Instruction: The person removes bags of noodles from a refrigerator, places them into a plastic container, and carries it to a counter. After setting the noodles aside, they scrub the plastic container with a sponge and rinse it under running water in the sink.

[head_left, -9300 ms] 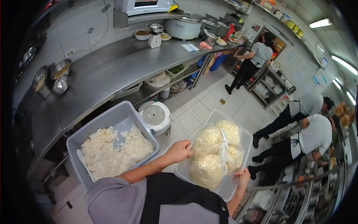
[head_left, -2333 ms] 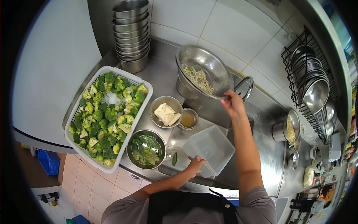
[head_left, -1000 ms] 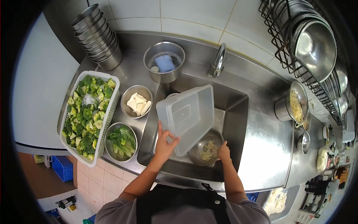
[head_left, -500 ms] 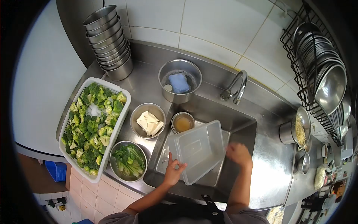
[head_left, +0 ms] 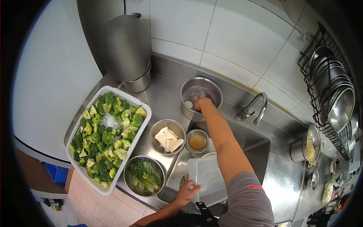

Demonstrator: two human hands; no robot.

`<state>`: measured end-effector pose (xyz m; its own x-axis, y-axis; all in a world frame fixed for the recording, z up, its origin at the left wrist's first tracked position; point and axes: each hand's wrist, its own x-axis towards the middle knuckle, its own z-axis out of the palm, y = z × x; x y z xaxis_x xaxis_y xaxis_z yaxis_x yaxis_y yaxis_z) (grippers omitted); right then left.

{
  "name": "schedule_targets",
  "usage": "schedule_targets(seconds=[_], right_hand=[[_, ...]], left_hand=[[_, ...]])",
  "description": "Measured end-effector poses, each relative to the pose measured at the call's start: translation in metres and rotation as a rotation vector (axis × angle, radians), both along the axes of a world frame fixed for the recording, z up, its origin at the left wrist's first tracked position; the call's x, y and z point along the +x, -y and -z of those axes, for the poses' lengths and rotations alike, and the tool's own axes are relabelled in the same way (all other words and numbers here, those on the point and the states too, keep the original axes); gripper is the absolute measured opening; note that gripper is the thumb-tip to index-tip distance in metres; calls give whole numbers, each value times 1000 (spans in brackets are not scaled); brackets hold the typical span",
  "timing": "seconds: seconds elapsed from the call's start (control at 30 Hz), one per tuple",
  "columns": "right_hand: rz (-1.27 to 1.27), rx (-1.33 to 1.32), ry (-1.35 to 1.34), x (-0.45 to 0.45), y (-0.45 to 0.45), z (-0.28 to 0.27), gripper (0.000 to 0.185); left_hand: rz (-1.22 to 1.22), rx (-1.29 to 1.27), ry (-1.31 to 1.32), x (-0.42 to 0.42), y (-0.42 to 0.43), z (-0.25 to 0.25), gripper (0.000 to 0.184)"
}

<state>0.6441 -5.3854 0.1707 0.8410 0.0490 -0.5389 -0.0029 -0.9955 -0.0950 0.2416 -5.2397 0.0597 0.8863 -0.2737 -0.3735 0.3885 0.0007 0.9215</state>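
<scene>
My left hand (head_left: 188, 190) pinches the near-left rim of a clear plastic container (head_left: 207, 172), which sits tilted in the sink. A small green leaf (head_left: 182, 181) shows just beside its fingers. My right hand (head_left: 199, 102) reaches into a round steel pot (head_left: 185, 110) of foamy water behind the sink. Its fingers are partly hidden in there, and the blue sponge cannot be made out. Left of the sink stand a steel bowl of white tofu-like blocks (head_left: 167, 139) and a steel bowl of leafy greens in water (head_left: 145, 177).
A white basket (head_left: 146, 113) of broccoli florets lies at the left. Small nested bowls (head_left: 197, 141) with brownish liquid sit at the sink's left side. The faucet (head_left: 252, 108) rises behind the sink (head_left: 261, 145). A black wire rack (head_left: 315, 90) of steel bowls hangs at the right.
My right hand has moved from the container's right side up and left into the pot of foamy water. My left hand stays at the container's rim. The camera view has shifted.
</scene>
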Motion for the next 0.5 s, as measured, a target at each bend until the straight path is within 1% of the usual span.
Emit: schedule_targets(seconds=[0.03,0.07,0.1,0.17,0.2,0.27,0.3,0.37,0.4,0.43,0.5], right_hand=[[15,-14,-16,0,-2,5,102],[3,45,13,-1,0,8,94],[4,39,7,-6,-2,1,94],[-97,-35,15,-6,-4,-12,83],[-96,-39,15,-3,1,-10,83],[-24,204,210,5,19,0,69],[-23,204,209,4,23,-7,69],[35,260,331,-7,24,-35,56],[186,349,315,-19,19,-54,44],[188,346,317,-16,22,-50,44],[87,276,558,-8,27,-41,41]], left_hand=[[8,-16,9,-1,-1,2,30],[19,-35,16,-3,0,4,30],[21,-41,9,-4,0,5,30],[11,-134,-28,1,2,5,29],[12,-138,-28,3,3,4,29],[-39,-128,-65,7,5,-1,27],[-38,-127,-67,10,4,-6,27],[-48,-171,-94,13,2,-16,27],[-45,-173,-94,13,2,-16,27],[-40,-196,-125,13,2,-13,26],[-35,-220,-151,14,4,-11,26]])
